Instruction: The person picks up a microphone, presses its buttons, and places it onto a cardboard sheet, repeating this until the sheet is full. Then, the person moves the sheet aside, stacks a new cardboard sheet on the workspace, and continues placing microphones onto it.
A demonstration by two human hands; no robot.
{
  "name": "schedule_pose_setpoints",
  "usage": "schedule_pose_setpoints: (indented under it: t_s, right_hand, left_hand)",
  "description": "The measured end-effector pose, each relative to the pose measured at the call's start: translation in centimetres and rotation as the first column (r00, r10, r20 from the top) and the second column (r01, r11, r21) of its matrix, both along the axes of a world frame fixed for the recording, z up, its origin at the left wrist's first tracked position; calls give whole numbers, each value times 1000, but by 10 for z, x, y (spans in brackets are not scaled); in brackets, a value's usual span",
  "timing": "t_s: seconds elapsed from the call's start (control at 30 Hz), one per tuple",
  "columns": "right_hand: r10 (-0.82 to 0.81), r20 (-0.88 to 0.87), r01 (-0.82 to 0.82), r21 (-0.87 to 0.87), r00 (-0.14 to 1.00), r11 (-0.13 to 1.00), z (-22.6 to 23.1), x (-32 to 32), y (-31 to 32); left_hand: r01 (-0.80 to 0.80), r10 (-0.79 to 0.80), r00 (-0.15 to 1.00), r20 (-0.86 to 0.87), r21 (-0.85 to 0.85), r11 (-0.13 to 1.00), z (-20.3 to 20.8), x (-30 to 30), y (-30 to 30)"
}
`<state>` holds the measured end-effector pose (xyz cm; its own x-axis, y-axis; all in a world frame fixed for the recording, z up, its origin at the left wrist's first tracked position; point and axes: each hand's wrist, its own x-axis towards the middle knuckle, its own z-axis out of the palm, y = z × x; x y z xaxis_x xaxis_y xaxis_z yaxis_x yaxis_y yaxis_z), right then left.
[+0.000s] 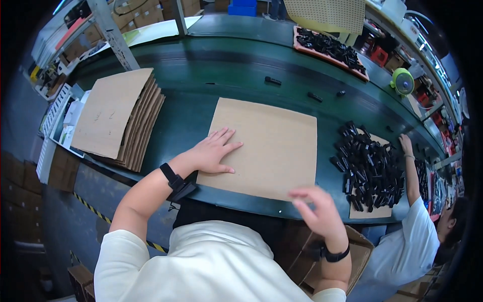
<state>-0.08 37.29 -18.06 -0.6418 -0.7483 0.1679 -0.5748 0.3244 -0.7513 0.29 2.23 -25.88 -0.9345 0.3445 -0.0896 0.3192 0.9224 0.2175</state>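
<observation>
A flat brown cardboard sheet (271,146) lies on the green work surface in front of me. My left hand (214,152) rests palm down on the sheet's left part, open with its fingers spread. Just over the near right corner of the sheet is my right hand (316,209), slightly blurred; thumb and forefinger stand apart and I see nothing held in it. To the right, a heap of small black oblong parts (372,171) lies on another piece of cardboard (371,213).
At the left stands a stack of cardboard sheets (113,113). Loose black parts (273,80) lie on the green conveyor belt (226,60). A pink tray (329,58) holds more parts behind. At right, a co-worker's hand (405,144) reaches over the belt. An open carton (359,251) stands below the edge.
</observation>
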Motion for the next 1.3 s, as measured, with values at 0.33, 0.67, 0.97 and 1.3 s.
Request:
schedule_pose_setpoints:
  t_s: [0.33, 0.67, 0.97, 1.3]
  right_hand:
    - [-152, 133, 162, -67, 979, 984, -37, -218, -145]
    - [-450, -277, 515, 246, 849, 821, -102, -327, -218]
    - [-206, 517, 403, -305, 831, 863, -93, -171, -185]
    - [-114, 491, 345, -413, 864, 843, -119, -149, -166]
  left_hand:
    - [-63, -10, 984, 179, 399, 915, 63, -78, 8]
    - [-456, 61, 886, 460, 836, 305, -33, -111, -20]
    - [-305, 224, 927, 302, 952, -21, -50, -113, -12]
    - [-214, 199, 966, 165, 944, 252, -29, -102, -9]
